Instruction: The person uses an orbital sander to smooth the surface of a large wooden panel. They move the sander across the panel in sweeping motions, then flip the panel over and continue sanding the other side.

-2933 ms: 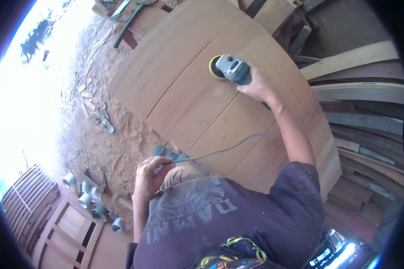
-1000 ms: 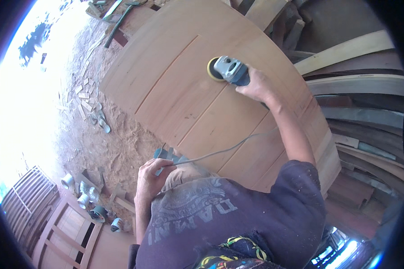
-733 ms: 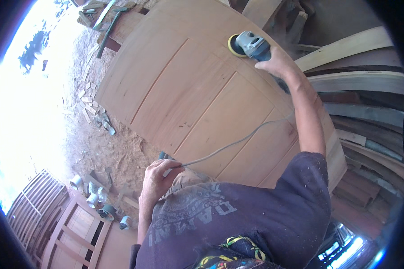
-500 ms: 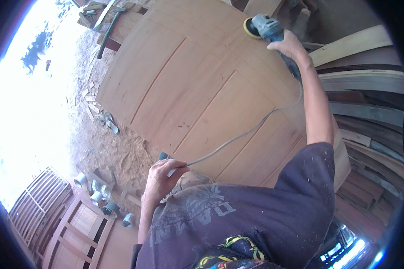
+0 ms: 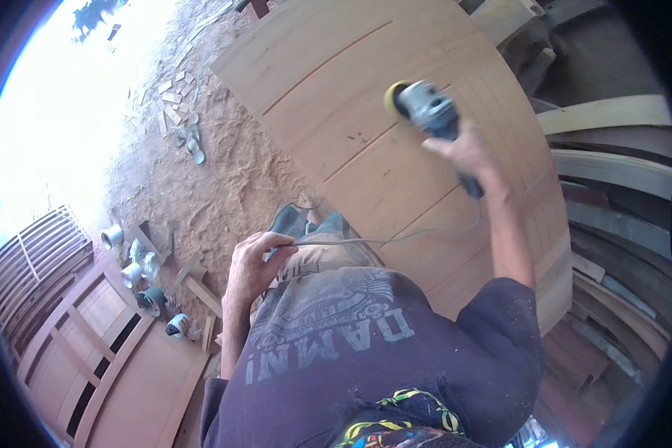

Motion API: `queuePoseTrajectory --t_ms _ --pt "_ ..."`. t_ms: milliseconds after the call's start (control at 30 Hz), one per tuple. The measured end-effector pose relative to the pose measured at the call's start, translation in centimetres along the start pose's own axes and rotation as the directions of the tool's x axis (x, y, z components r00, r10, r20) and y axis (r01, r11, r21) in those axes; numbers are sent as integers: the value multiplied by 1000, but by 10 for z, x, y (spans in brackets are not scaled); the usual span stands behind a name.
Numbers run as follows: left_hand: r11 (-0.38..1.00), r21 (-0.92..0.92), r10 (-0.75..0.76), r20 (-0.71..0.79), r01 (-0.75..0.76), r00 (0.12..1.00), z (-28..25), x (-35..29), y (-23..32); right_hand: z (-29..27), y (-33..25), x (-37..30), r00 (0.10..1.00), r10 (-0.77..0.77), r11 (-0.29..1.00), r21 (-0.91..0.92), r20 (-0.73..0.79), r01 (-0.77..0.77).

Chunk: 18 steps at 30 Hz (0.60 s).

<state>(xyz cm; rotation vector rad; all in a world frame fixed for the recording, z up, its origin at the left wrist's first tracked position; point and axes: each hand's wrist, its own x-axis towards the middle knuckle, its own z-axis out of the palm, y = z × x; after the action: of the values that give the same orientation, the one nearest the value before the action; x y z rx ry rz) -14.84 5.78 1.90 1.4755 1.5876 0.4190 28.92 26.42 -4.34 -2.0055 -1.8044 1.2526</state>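
Observation:
My right hand (image 5: 464, 151) grips a grey and blue angle grinder (image 5: 428, 110) whose yellow sanding disc (image 5: 393, 95) lies against a large panelled wooden door (image 5: 336, 82) lying flat in front of me. The grinder's grey power cord (image 5: 396, 237) runs back from the tool across the door to my left hand (image 5: 252, 261), which is closed around it near my waist. My dark printed shirt fills the bottom of the view.
Sawdust-covered ground (image 5: 201, 187) with wood offcuts (image 5: 173, 104) lies to the left. Several small tins (image 5: 131, 272) and timber scraps sit near another panelled door (image 5: 89, 351) at lower left. Stacked planks (image 5: 612, 172) line the right side.
My right hand first pushed the grinder toward the door's far top, and it now sits back nearer the door's middle. My left hand kept hold of the cord throughout.

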Motion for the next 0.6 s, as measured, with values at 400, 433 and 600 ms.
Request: queuePoseTrajectory --t_ms 400,433,600 --pt "1000 -3 12 -32 -12 999 -13 -26 -53 89 -62 -51 989 -130 952 -269 72 145" --pt "1000 -10 1 -29 -2 1000 -11 -22 -52 79 -57 -45 992 -114 957 -261 61 126" --pt "999 -21 39 8 -39 999 0 11 -14 30 -19 -20 996 -52 955 -294 -70 29"
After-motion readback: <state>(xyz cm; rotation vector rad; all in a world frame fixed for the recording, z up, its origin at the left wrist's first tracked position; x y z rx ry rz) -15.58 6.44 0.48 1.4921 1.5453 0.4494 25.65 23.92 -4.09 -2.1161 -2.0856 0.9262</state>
